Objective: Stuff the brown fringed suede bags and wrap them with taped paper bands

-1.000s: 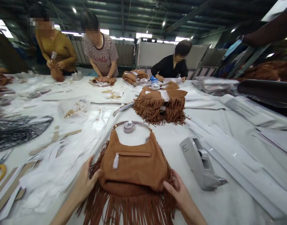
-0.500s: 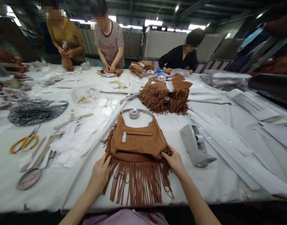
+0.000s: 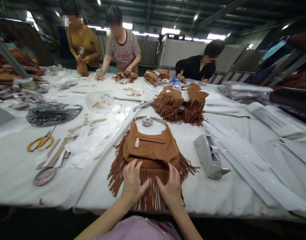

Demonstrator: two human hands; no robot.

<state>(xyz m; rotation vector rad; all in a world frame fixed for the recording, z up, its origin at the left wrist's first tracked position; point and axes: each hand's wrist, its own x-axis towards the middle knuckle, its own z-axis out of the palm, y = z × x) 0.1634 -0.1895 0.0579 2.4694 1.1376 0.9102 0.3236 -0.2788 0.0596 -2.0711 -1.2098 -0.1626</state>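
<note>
A brown suede handbag (image 3: 153,150) lies flat in front of me, its long fringe fanned out at both sides and along the bottom. My left hand (image 3: 133,181) rests on the fringe at the bag's lower left, fingers spread. On the lower right, my right hand (image 3: 171,186) also lies over the fringe with its thumb apart from the fingers. Both hands cover part of the fringe, and neither grips the bag. A zip with a white-wrapped pull (image 3: 137,142) crosses the bag's front. Inside the handle loop sits a coiled strap (image 3: 147,121).
Right of the bag stands a grey tape dispenser (image 3: 211,156). Behind lies a stack of fringed bags (image 3: 180,103). Yellow-handled scissors (image 3: 41,142), card strips (image 3: 56,151) and a round dish (image 3: 44,176) lie left. Several co-workers (image 3: 121,50) stand across the table (image 3: 93,196).
Both hands have moved inward from the bag's sides onto the lower fringe. The side fringes now spread outward. One co-worker's hand has reached to the left. The view has shifted slightly.
</note>
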